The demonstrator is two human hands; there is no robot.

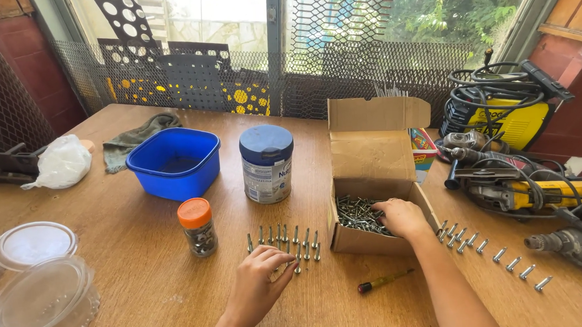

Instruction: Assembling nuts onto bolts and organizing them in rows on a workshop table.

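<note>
A wooden table (146, 281) fills the view, running out of frame at the left, right and near edges; wire mesh (365, 55) closes its far side. On the right, a tangle of power tools (514, 180) and a yellow machine wound with black cable (504, 105) crowds the table edge, and a grey drill (569, 246) is cut off by the frame. An open cardboard box (369, 160) stands right of centre, flap raised, its near wall hiding part of the loose screws (358, 214) heaped inside. A blue tub (173, 163) sits beyond the centre, its contents too dark to tell, beside a lidded tin (267, 163) and a green rag (133, 139). At far left a white bag (62, 162) lies against a dark tool that is hard to make out, and clear plastic tubs (38, 302) are clipped by the frame.

The right hand (401, 219) reaches into the box, fingers curled down onto the screws; whether it pinches one cannot be told. The left hand (260, 282) lies flat, fingers together, tips touching the near end of a row of upright bolts (284, 239) just left of the box. A second row of bolts (491, 253) lies on the right side of the box. Open wood remains in front of the left hand, between the small orange-capped jar (197, 228) and a slim screwdriver (384, 281).
</note>
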